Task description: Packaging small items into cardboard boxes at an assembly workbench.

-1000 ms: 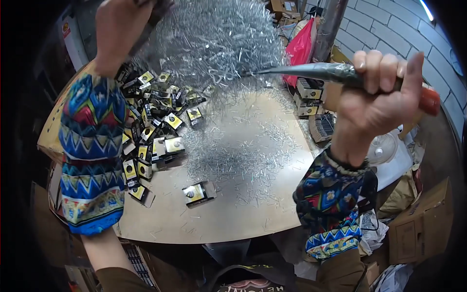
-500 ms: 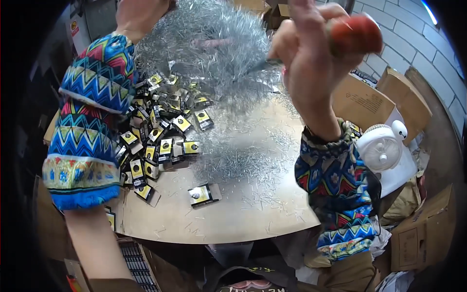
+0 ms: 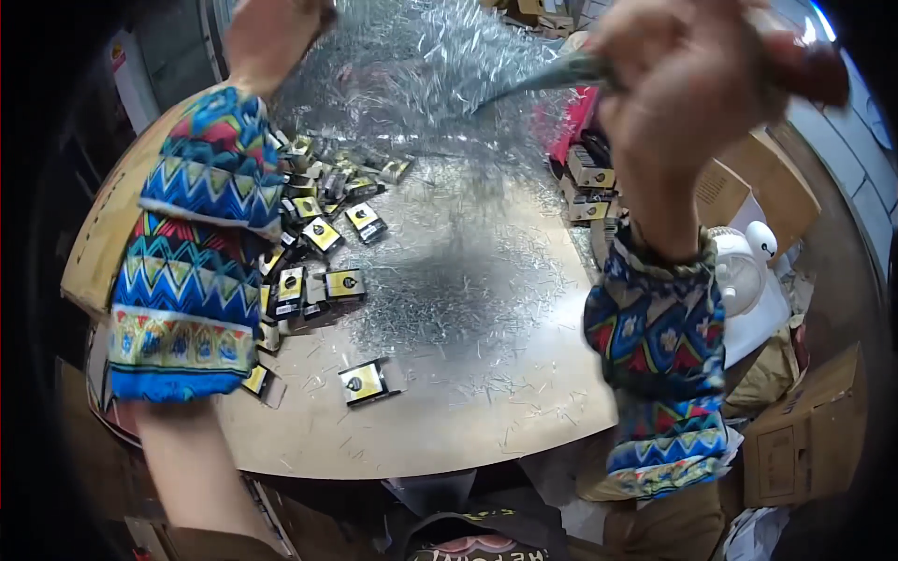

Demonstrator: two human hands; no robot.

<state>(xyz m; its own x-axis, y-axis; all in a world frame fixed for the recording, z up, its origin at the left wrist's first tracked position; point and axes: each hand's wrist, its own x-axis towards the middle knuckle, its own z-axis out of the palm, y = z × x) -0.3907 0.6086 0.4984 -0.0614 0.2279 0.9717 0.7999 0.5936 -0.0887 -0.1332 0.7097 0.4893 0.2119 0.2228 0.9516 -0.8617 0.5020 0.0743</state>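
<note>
My left hand point(image 3: 271, 42) is at the top left, its fingers closed and partly cut off by the picture's edge. What it grips is unclear; a dark bit shows by the fingertips. My right hand point(image 3: 697, 89), blurred and raised at the upper right, is closed around a red-handled tool point(image 3: 552, 77) with a dark, tapering blade pointing left. Between my hands is a large, shimmering mass of thin silvery metal pins point(image 3: 440, 70); whether a clear bag holds them I cannot tell. Below it, loose pins point(image 3: 421, 313) lie scattered on the pale table point(image 3: 309, 439).
Small yellow-and-black boxes point(image 3: 323, 234) are heaped on the table's left, with one box point(image 3: 365, 381) lying apart near the front. More small boxes point(image 3: 589, 178) stand by a pink piece at the right edge. Beyond are a white fan point(image 3: 739, 280) and cardboard cartons point(image 3: 804, 444).
My right hand has moved right and slightly up with the red-handled tool. The view has shifted, bringing the boxes at the table's right edge into sight. My left hand stays at the top left.
</note>
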